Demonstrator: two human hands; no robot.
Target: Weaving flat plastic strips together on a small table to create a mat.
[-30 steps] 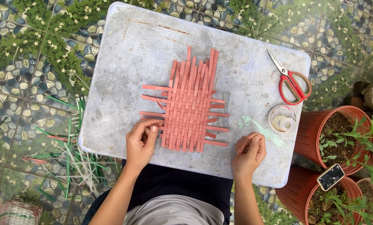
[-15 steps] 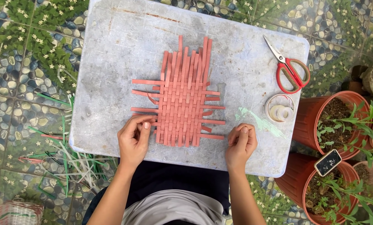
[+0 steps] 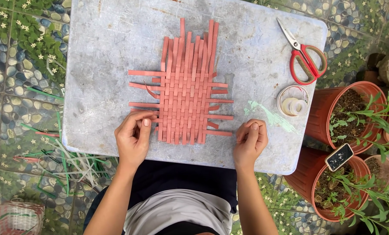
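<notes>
A woven mat of salmon-pink paper strips (image 3: 185, 87) lies flat on a worn grey table (image 3: 103, 48). My left hand (image 3: 134, 137) rests at the mat's lower left corner, fingertips pinching the end of a horizontal strip there. To the right of the mat's lower edge, my right hand (image 3: 249, 139) is curled with fingers closed, a little apart from the strip ends; I see nothing in it.
Red-handled scissors (image 3: 306, 58) and a roll of clear tape (image 3: 292, 102) lie at the table's right side. Terracotta pots with plants (image 3: 355, 111) stand right of the table, one with a dark phone (image 3: 339, 156) on it. Green and white strips (image 3: 72, 161) litter the pebble-patterned floor at left.
My left hand has slid in to grip a strip end at the mat's lower left. My right hand has moved right, away from the mat. The camera view has shifted slightly.
</notes>
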